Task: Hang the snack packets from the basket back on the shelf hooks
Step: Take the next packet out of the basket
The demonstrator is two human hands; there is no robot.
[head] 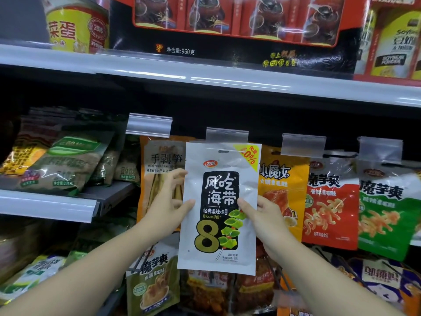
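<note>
left grip (169, 199) and right grip (262, 215) pinching white snack packet (218, 208) upright, arms raised

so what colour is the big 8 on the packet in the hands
Olive gold on a black panel, on the white packet; clearest in the head view.

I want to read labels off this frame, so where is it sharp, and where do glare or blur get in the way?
Head view: the white seaweed packet held by the left hand and right hand is sharp and evenly lit; glare streaks the shelf edge and the red boxes above; the bags at far left are soft and dim; wide-angle bending shows at the edges.
</note>
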